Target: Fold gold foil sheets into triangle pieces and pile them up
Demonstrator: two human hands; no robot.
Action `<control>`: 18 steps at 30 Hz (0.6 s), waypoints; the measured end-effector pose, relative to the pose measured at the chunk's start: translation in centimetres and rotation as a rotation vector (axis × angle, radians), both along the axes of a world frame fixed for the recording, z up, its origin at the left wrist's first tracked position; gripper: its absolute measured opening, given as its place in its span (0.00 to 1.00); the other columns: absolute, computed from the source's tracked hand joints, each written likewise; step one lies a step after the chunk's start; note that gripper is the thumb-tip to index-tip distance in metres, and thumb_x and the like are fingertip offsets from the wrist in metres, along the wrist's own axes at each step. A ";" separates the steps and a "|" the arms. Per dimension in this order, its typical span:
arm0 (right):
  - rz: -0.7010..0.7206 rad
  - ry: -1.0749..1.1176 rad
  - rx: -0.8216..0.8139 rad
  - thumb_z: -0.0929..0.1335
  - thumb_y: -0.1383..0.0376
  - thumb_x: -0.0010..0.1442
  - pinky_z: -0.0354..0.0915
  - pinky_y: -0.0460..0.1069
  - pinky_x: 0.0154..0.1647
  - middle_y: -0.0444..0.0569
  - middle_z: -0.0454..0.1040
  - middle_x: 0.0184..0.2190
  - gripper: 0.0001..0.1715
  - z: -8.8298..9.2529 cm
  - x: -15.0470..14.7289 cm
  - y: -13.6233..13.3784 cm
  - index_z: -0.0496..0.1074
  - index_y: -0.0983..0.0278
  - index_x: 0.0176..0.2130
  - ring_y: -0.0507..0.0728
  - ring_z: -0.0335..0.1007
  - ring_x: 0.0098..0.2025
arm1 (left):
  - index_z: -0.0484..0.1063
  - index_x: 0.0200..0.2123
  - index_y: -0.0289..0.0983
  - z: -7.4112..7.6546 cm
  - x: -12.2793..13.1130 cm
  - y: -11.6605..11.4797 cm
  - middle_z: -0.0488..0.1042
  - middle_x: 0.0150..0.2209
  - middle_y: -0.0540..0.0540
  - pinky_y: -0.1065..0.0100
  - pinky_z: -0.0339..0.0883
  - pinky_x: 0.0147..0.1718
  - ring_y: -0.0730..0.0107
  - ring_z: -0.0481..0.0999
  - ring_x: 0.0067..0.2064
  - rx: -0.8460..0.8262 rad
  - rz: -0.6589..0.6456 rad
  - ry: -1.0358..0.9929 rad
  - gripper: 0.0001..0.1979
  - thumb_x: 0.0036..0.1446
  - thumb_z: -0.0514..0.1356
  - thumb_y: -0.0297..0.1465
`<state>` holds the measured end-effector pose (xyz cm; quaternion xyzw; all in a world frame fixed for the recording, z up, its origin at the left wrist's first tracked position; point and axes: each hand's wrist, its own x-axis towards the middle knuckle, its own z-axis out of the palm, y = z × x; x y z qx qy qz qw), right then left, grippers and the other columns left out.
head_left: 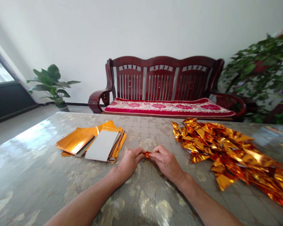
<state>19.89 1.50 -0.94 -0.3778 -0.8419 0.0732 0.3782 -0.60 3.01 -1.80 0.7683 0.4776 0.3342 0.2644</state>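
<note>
Between my two hands, just above the middle of the table, is a small piece of shiny orange-gold foil paper point(147, 154), mostly covered by the fingers. My left hand point(131, 160) pinches its left end, and my right hand point(165, 160) pinches its right end. Left of the hands lies a loose stack of foil paper sheets point(76, 140), some gold side up, with a grey-white sheet point(101, 145) on top nearest my left hand. To the right spreads a large heap of folded gold foil pieces point(209, 138), pointed and creased.
The table point(49, 175) has a glossy, patterned cover. Behind its far edge stands a dark red wooden bench point(160, 78) with a red and white cushion point(169, 106). A potted plant point(53, 83) is at the left, leafy plants point(261, 69) at the right. Clear plastic point(271, 135) lies at the table's right.
</note>
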 end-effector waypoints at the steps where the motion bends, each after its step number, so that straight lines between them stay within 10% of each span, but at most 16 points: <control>1: -0.003 -0.002 0.007 0.65 0.67 0.67 0.69 0.45 0.35 0.48 0.72 0.34 0.12 -0.1 0.0 0.0 0.79 0.59 0.43 0.53 0.71 0.35 | 0.78 0.34 0.40 0.0 0.0 -0.1 0.80 0.29 0.51 0.74 0.63 0.31 0.71 0.76 0.31 0.020 0.000 0.013 0.08 0.61 0.58 0.27; 10: -0.067 -0.007 0.063 0.65 0.67 0.67 0.68 0.45 0.34 0.47 0.72 0.32 0.13 -0.6 0.5 0.5 0.80 0.59 0.43 0.52 0.71 0.33 | 0.77 0.36 0.41 1.5 0.1 -0.5 0.78 0.32 0.46 0.71 0.58 0.30 0.64 0.77 0.36 0.251 0.109 0.523 0.12 0.66 0.56 0.37; 18: -0.049 -0.009 0.034 0.64 0.68 0.67 0.69 0.46 0.37 0.48 0.72 0.35 0.15 -0.2 0.3 0.6 0.79 0.60 0.45 0.53 0.72 0.36 | 0.76 0.36 0.39 2.1 0.3 -0.3 0.79 0.35 0.44 0.70 0.59 0.32 0.63 0.78 0.38 0.118 0.051 0.577 0.13 0.68 0.53 0.36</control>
